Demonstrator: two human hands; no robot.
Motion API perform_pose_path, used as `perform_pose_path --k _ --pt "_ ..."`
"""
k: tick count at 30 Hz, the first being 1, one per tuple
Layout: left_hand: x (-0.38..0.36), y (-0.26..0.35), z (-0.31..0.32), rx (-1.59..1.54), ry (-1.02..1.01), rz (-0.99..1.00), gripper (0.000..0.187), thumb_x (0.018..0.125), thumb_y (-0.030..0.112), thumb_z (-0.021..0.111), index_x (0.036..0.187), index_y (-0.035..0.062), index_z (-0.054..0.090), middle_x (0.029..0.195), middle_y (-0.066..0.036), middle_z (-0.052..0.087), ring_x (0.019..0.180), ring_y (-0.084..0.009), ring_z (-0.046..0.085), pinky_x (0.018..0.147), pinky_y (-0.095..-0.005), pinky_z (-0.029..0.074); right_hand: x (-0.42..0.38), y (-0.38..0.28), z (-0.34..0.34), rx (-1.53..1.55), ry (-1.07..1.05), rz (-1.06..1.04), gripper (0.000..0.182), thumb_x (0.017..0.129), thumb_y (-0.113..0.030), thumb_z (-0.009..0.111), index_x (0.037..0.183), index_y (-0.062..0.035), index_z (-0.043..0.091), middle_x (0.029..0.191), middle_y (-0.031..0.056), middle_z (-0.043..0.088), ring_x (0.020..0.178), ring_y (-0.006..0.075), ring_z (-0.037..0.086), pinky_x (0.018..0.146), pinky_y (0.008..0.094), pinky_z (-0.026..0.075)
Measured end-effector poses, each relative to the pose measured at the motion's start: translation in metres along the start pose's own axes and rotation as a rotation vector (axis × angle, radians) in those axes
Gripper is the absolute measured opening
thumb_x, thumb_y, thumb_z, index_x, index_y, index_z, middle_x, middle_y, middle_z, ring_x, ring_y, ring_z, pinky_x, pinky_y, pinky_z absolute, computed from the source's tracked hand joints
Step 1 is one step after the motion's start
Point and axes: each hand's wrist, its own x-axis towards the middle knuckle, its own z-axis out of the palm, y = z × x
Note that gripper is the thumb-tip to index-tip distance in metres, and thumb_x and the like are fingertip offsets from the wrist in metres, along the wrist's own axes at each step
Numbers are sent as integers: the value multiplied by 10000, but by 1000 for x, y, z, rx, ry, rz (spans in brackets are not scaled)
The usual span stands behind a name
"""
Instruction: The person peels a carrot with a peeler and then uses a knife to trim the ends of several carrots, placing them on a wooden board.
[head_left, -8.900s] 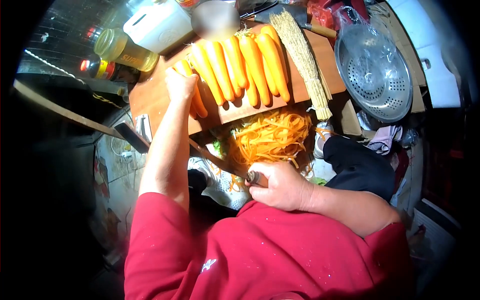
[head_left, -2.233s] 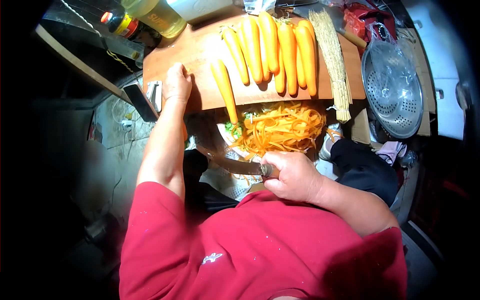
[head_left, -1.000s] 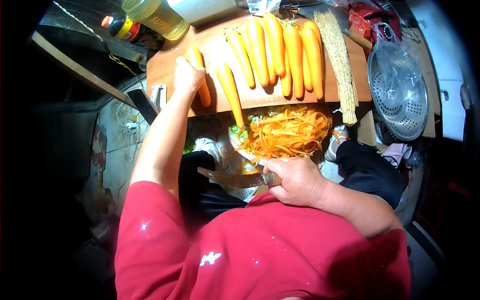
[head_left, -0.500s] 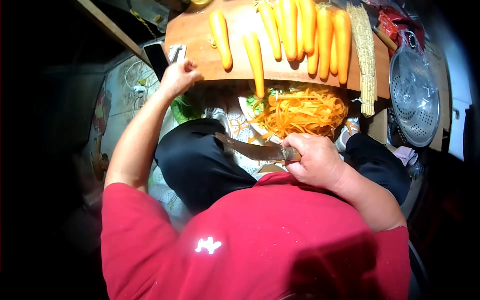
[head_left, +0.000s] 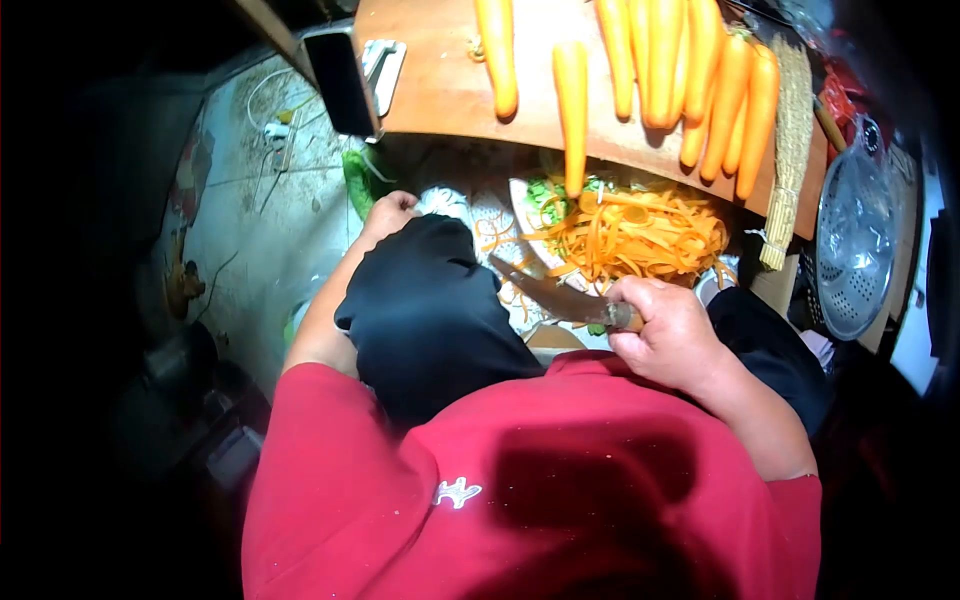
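A curved, dark-bladed knife (head_left: 555,292) points left over my lap, and my right hand (head_left: 665,325) is wrapped round its wooden handle. My left hand (head_left: 390,215) is beside my left knee, below the table edge, near a green vegetable (head_left: 356,183). Its fingers are partly hidden, and whether they hold anything does not show. Several peeled carrots (head_left: 660,65) lie on the wooden table (head_left: 430,100). One carrot (head_left: 572,115) sticks out over the front edge. Beneath it is a heap of orange peelings (head_left: 650,238) with some green scraps.
A phone (head_left: 340,85) leans on a stand at the table's left corner. To the right are a straw bundle (head_left: 790,150) and a metal colander (head_left: 855,240) with clear plastic in it. Cables and a socket (head_left: 276,130) are on the tiled floor at the left.
My left hand has moved down from beside the phone stand to beside my knee. The view has shifted, so the table appears further up and right. The knife remains in my right hand.
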Motion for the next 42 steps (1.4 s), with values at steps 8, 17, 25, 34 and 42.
perform_pose_path --k 8,17,25,34,42 --pt "-7 -55 20 -748 -30 -50 303 842 148 688 1091 -6 606 945 -62 666 820 -134 624 761 -255 509 7 5 19 -116 -90 30 291 707 -144 655 978 -46 608 863 204 646 842 377 634 758 429 516" --pt "-120 -49 14 -1317 -118 41 309 842 135 694 1101 -4 600 957 -64 665 828 -137 627 766 -259 515 -24 -8 28 -29 1 87 155 732 -105 641 864 -28 614 739 166 625 703 307 631 665 355 496" --pt "-102 20 -15 -1098 -73 155 315 841 126 698 1110 -3 595 966 -65 664 835 -139 629 769 -262 520 -52 7 33 115 100 144 132 759 -90 657 865 -18 627 722 78 631 662 147 595 648 284 493" --pt "-15 94 -24 293 82 308 565 778 241 677 1254 -27 532 1276 -234 538 1161 -354 545 995 -379 437 -11 10 39 460 86 260 116 801 -33 669 901 -15 614 760 -5 589 701 43 530 622 216 443" --pt "144 61 21 671 126 405 484 903 355 481 1317 105 507 1386 -166 464 1280 -384 406 1082 -458 303 8 4 -8 832 84 492 136 831 47 640 937 -28 600 696 -44 525 634 22 480 559 186 381"
